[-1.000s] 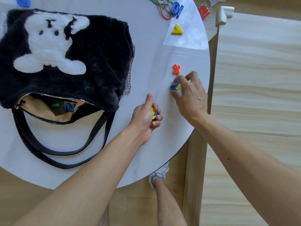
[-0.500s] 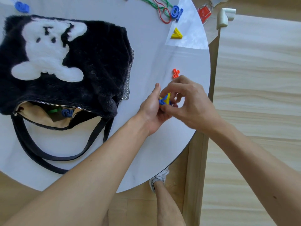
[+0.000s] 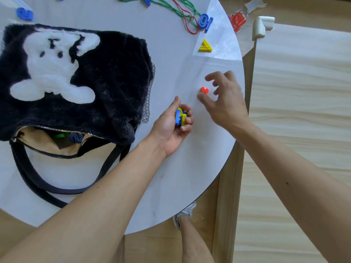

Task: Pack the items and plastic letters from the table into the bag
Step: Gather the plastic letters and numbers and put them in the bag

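A black furry bag (image 3: 114, 88) with a white bear patch lies on the round white table (image 3: 171, 177), its zipper open toward me with a green and a blue letter inside (image 3: 76, 138). My left hand (image 3: 171, 126) cups several blue and yellow plastic letters (image 3: 180, 117). My right hand (image 3: 222, 97) hovers with fingers spread just over a small orange letter (image 3: 204, 90) near the table's right edge. Farther back lie a yellow letter (image 3: 205, 46) and blue letters (image 3: 205, 22).
Green and red cords (image 3: 182, 11) lie at the table's far side, with more blue letters (image 3: 24, 14) at the far left. A clear plastic sheet (image 3: 222, 52) covers the right rim. Black bag straps (image 3: 38, 179) trail toward me. The wooden floor and my foot (image 3: 185, 213) are below.
My right hand passed the blue and yellow letters into my left hand, then let go and moved back right over the orange letter.
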Motion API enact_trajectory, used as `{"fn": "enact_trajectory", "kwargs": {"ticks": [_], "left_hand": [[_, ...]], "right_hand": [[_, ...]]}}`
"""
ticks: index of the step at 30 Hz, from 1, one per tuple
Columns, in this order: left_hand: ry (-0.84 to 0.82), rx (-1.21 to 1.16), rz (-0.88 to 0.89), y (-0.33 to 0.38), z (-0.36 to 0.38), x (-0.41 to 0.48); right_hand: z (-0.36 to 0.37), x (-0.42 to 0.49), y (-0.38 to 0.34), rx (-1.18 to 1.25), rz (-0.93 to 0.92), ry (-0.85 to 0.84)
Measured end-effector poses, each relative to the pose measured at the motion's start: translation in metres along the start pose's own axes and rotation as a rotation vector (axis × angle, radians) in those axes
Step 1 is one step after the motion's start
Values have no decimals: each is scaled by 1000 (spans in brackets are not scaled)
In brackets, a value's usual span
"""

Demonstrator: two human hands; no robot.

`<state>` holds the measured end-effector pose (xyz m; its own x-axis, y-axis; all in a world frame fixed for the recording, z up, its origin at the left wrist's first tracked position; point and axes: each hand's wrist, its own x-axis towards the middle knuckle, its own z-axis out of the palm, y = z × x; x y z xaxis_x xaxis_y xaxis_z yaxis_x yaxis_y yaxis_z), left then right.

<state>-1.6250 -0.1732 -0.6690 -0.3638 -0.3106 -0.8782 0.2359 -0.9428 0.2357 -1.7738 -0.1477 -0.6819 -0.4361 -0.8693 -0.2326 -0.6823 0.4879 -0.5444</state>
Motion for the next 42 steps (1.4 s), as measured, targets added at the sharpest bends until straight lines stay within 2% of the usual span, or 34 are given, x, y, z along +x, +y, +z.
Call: {"fn": "enact_trajectory", "kwargs": {"ticks": [3,5,9,12,15,18,20,22,24,27,31,33,38,42], "left_hand": [[49,-1,-6,0,0,-1],[83,-3,0,-1,1,-3],[115,11,15,1,4,-9],[25,-34,15,5,7,-20],[-7,-102,13,10,1,-36],[30,-82,28,16,-12,-56],[88,-47,62,20,-26,-71],[133,-35,108,26,-47,-88],[190,-74,137,32,-72,-104],[305,-150,164,43,-110,-125],[470,-203,196,61,-151,-136],[475,-237,201,71,-161,-133],[461,-380,201,95,-164,-120],[479,-473,236,102,-161,-116]], "right_hand": [[15,7,7,-170,-61,-73],[18,8,6,-164,-89,-86],[1,-5,-23,255,-35,-40],[-15,-33,-59,444,-125,-128],[-20,-52,-75,301,-263,-168],[-18,-62,-88,119,-408,-162],[-18,-68,-102,144,-429,-204],[-16,-74,-119,267,-381,-254],[-12,-76,-135,332,-346,-220],[10,-77,-163,197,-413,-147],[52,-78,-199,-238,-612,-156],[69,-77,-209,-396,-655,-149],[74,-63,-217,-434,-623,-54],[67,-62,-213,-401,-625,-99]]}}
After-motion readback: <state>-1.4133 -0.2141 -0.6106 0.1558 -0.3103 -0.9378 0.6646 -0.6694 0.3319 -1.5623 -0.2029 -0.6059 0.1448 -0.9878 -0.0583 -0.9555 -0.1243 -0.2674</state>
